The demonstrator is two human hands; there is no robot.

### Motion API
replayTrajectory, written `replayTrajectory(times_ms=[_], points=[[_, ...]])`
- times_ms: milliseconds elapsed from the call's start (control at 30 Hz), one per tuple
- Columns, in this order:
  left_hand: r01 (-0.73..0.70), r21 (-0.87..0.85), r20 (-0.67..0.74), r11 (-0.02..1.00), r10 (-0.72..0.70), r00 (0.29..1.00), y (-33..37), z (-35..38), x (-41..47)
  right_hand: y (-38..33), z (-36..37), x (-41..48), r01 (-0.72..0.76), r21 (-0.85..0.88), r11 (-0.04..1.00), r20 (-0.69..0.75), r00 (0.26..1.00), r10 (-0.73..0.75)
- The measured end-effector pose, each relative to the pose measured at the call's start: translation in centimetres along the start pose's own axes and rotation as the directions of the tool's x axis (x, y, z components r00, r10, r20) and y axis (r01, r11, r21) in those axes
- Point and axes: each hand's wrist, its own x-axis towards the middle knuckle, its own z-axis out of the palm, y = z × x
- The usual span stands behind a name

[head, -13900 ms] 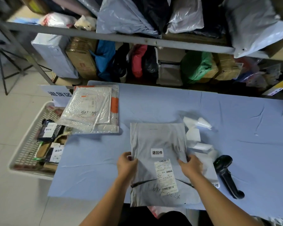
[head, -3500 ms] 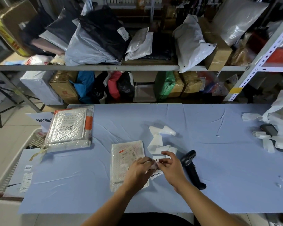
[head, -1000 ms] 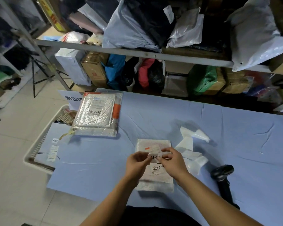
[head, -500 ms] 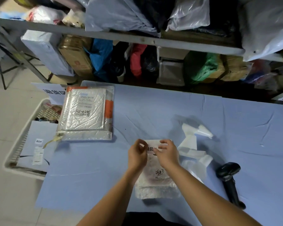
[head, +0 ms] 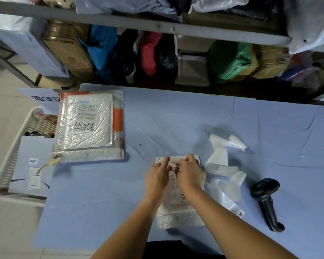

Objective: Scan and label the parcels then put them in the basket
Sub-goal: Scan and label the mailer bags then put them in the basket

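A small bubble-wrap parcel lies on the blue table in front of me. My left hand and my right hand rest on its far end, fingertips together on a white label that lies against the parcel. Right of the hands trails a strip of white label backing. A black barcode scanner lies on the table further right. A stack of two bubble mailers sits at the table's left end. Beside it, lower, stands the white basket with a grey labelled parcel inside.
A metal shelf rack crammed with bags and cartons runs along the far side of the table. A white paper sign sticks up behind the basket. The blue cloth covers the table; tiled floor shows at left.
The label, held in the air above the parcel a second ago, is now down on the parcel's far end under both hands' fingertips. The view has tilted down.
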Motion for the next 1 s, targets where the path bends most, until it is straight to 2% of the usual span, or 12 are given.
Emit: replayTrajectory(times_ms=[67,133,200,333,433,500,633,733,800,900,1000], points=[[-0.058,-0.021,0.017,0.998,0.059,0.998,-0.7,-0.1,-0.1,0.6,0.0,-0.2,-0.021,0.043,0.999,0.015,1.000,0.020],[-0.096,0.028,0.088,0.995,0.093,0.992,-1.2,-0.5,-0.2,1.2,0.1,-0.6,-0.058,0.114,0.992,0.036,0.998,0.055],[-0.082,0.079,0.108,0.994,0.073,0.991,-1.5,-1.0,-0.5,1.9,0.2,-1.1,-0.082,0.139,0.987,0.009,0.997,0.082],[0.061,0.003,-0.088,0.998,-0.061,0.994,-1.9,-1.6,-2.3,3.1,0.7,-2.3,-0.184,0.161,0.970,-0.022,0.982,0.190],[0.228,-0.122,-0.101,0.966,-0.240,0.965,-2.1,-1.6,-4.4,4.1,1.0,-3.5,-0.269,0.198,0.943,0.018,0.962,0.271],[0.279,-0.219,-0.079,0.935,-0.302,0.950,-1.8,-1.4,-5.6,4.7,1.5,-4.0,-0.284,0.251,0.925,0.057,0.959,0.279],[0.319,-0.486,0.041,0.814,-0.343,0.938,-1.8,-0.8,-7.2,5.2,1.9,-4.6,-0.270,0.434,0.860,0.099,0.963,0.252],[0.294,-0.523,0.039,0.800,-0.322,0.946,-2.1,-0.8,-8.0,5.2,1.3,-5.5,-0.213,0.507,0.835,0.124,0.977,0.173],[0.304,-0.560,0.056,0.771,-0.331,0.942,-2.5,-1.2,-8.9,5.3,1.1,-6.2,-0.233,0.572,0.787,0.174,0.971,0.161],[0.255,-0.586,0.005,0.769,-0.312,0.950,-2.8,-2.8,-10.8,5.2,0.6,-7.3,-0.190,0.649,0.737,0.187,0.978,0.088],[0.241,-0.611,-0.085,0.754,-0.365,0.927,-3.0,-5.1,-13.4,3.9,-0.3,-8.9,-0.072,0.722,0.688,0.151,0.987,-0.054]])
